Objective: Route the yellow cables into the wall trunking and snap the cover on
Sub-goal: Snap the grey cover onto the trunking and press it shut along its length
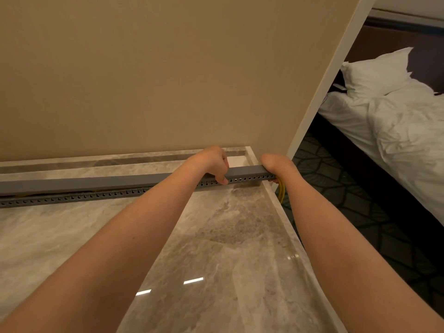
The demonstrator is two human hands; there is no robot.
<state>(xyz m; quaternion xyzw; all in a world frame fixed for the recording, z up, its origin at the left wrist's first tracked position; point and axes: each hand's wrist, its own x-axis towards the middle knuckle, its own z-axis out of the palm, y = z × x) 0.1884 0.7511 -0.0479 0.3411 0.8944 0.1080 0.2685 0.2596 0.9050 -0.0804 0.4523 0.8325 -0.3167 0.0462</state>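
Observation:
A long grey slotted trunking (72, 197) lies across the marble top, parallel to the beige wall. A smooth grey cover (101, 181) sits on top of it; at the far left a gap shows a bit of yellow cable underneath. My left hand (213, 164) grips the cover near its right end, thumb down on the slotted side. My right hand (276, 164) holds the very right end of the trunking at the marble's corner. Yellow cables (281, 192) hang out below that end, over the edge.
The marble top (228, 236) ends in a raised rim on the right. Beyond it lies dark patterned carpet (336, 188) and a bed with white sheets and a pillow (377, 73). The wall's white corner trim (331, 75) runs up diagonally.

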